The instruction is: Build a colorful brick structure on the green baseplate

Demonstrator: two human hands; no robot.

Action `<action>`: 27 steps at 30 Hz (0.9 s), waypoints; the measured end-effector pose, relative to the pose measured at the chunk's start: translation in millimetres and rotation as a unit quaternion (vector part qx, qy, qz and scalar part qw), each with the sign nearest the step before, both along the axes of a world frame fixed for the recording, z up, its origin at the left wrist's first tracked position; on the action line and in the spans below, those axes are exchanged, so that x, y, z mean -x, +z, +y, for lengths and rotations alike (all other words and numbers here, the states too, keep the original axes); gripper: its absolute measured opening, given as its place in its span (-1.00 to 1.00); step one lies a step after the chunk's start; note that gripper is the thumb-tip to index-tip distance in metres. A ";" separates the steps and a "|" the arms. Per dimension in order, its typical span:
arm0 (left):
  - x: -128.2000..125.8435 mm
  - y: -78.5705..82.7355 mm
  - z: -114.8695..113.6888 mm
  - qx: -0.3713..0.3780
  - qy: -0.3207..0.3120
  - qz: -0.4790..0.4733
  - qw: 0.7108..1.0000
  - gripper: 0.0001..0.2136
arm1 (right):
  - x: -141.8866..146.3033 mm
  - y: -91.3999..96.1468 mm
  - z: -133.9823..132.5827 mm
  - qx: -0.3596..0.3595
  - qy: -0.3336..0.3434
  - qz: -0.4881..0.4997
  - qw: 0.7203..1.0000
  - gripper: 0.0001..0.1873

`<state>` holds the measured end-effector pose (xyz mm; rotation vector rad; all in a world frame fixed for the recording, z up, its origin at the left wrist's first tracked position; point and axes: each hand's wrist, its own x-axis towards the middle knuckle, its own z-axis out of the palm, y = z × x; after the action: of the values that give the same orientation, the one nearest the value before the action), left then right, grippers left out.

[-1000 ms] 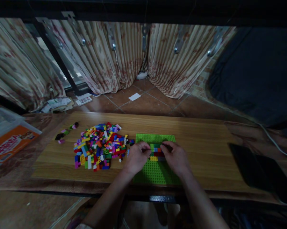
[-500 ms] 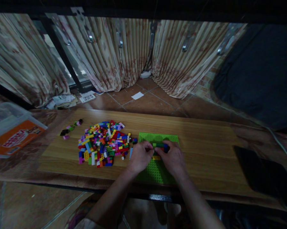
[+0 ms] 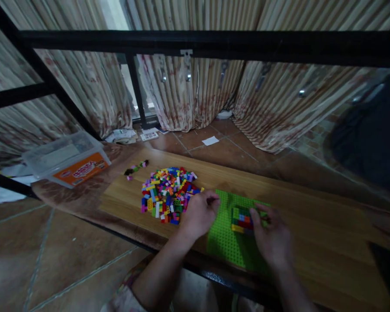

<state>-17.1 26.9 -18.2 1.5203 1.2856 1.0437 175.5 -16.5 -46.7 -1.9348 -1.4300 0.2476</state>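
A small block of toy bricks point(image 3: 242, 219), in green, blue, red and yellow, sits on the green studded baseplate point(image 3: 225, 242). My right hand point(image 3: 274, 236) is at the block's right side, its thumb against or just beside the bricks and its fingers apart from the thumb. Over the baseplate's left edge, my left hand point(image 3: 199, 214) has its fingers curled together; whatever is in them, if anything, is hidden. Just left of that hand lies a heap of loose coloured bricks point(image 3: 165, 190), partly covered by it.
A short row of small bricks point(image 3: 136, 168) lies beyond the heap on the wooden board point(image 3: 123, 197). A clear plastic box with an orange label point(image 3: 82, 169) stands at the left. Dark flat objects point(image 3: 385, 264) lie at the right end. A black bar point(image 3: 195, 43) crosses above.
The view has swung left, bringing the whole plastic box in. My hands have parted: the left has drawn off the brick block towards the heap, while the right stays by the block.
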 end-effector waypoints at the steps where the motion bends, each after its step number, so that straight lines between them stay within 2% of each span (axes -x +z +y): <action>1: 10.7 4.0 4.7 0.000 0.025 -0.027 0.999 -0.91 | 6.5 2.7 -1.1 -0.025 0.028 0.012 0.999 -0.58; 3: 32.9 11.2 14.9 -0.002 0.081 -0.055 0.995 -0.89 | 23.9 6.0 -3.2 -0.051 0.103 0.038 0.993 -0.68; 5: 53.8 17.3 23.8 0.000 0.153 -0.094 0.984 -0.87 | 44.1 6.1 -5.0 -0.044 0.182 0.042 0.982 -0.74; 7: 71.5 22.9 29.5 0.024 0.227 -0.198 0.953 -0.85 | 62.7 3.3 -6.4 -0.018 0.242 0.026 0.970 -0.79; 9: 85.3 27.5 31.6 0.046 0.259 -0.286 0.921 -0.80 | 76.5 -1.4 -7.1 0.002 0.279 0.009 0.960 -0.80; 11: 95.0 30.7 30.9 0.057 0.263 -0.341 0.900 -0.77 | 84.1 -7.1 -6.5 0.011 0.293 -0.010 0.956 -0.71; 15: 102.0 33.6 27.4 0.068 0.251 -0.381 0.887 -0.76 | 87.3 -17.2 -1.4 0.032 0.301 -0.045 0.952 -0.61; 19: 95.6 35.1 24.6 0.089 0.218 -0.367 0.900 -0.77 | 89.8 -16.1 1.0 0.050 0.297 -0.029 0.953 -0.66; 23: 76.9 28.6 21.6 0.108 0.142 -0.276 0.944 -0.79 | 93.0 -2.1 -7.9 0.039 0.289 0.069 0.954 -0.64; 27: 43.9 8.7 11.6 0.090 0.010 -0.130 0.987 -0.85 | 83.1 10.1 -19.6 0.070 0.236 0.233 0.941 -0.64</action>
<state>-61.1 38.5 -9.4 1.1947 1.1779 1.0682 92.4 -36.1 -36.6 -1.4655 -1.5471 0.9851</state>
